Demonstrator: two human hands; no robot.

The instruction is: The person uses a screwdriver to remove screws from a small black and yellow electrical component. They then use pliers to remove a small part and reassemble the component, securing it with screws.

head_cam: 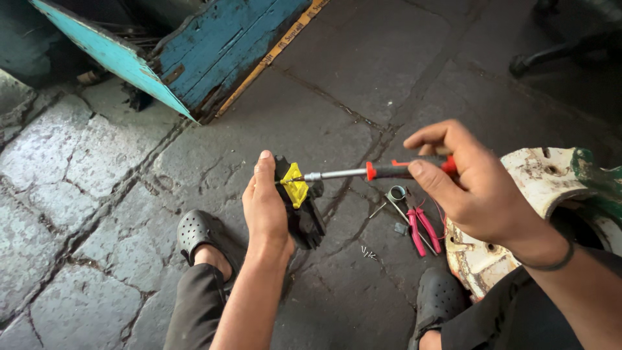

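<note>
My left hand (267,206) grips a small black device (304,217) with a yellow part (295,186) on its upper face. My right hand (468,183) holds a screwdriver (376,172) with a red and black handle and a metal shaft. The shaft runs leftward and its tip rests at the yellow part. Both hands hover above the stone floor, between my knees.
Pink-handled pliers (421,227) and small metal bits lie on the paving stones (97,168) under my right hand. A worn white and green metal object (551,181) sits at right. A blue wooden board (214,45) leans at the top. My black clogs (199,232) rest below.
</note>
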